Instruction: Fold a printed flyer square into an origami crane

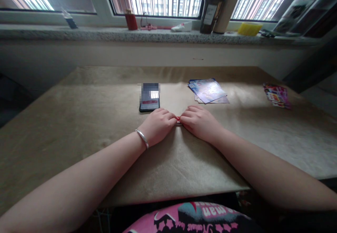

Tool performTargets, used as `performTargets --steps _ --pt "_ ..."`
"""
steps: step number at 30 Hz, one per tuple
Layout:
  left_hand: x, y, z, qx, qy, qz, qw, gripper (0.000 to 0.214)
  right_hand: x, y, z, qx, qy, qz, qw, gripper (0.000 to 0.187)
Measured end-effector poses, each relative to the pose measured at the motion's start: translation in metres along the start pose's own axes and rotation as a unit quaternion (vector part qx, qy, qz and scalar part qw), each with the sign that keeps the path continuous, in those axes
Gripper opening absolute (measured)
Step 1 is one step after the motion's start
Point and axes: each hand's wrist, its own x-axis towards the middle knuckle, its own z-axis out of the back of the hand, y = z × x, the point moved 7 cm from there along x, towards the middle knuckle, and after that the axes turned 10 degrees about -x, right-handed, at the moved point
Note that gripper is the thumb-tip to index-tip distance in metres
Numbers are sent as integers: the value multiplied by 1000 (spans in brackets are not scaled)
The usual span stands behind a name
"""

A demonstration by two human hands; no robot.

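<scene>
Both hands meet over the middle of the table. My left hand [160,123], with a silver bangle on its wrist, is closed, fingertips pinching the left end of a small red item [178,118]. From the other side my right hand [197,120] pinches the same item, its fingers curled. Only a little red and a thin pale edge show between the fingertips, so I cannot make out its kind. A dark phone [149,105] lies just beyond my left hand. Past my right hand rests a loose pile of shiny bluish cards or sheets [209,89].
A tan cover [79,120] spreads over the table. Several pink and red printed packets or cards [277,96] lie at the far right. On the stone windowsill [100,34] stand a red container [131,20], a dark jar [210,13] and a yellow sponge-like block [249,29].
</scene>
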Motion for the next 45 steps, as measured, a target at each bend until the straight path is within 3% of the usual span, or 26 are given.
performTargets --steps 8,15,22,31,45 --pt "-2 -1 0 -18 6 -19 1000 21 -2 1 0 -8 50 -21 999 22" --pt "-4 9 -2 -99 -25 14 995 20 -3 -2 -1 -20 49 -50 997 21" --pt "-2 12 -5 -115 -23 21 993 19 -1 -1 0 -32 28 -57 997 22" --pt "-5 13 4 -102 -76 27 991 13 -6 -13 -2 77 9 -171 982 13" --pt "-9 12 10 -114 -78 62 988 13 -5 -2 7 121 22 -159 980 13"
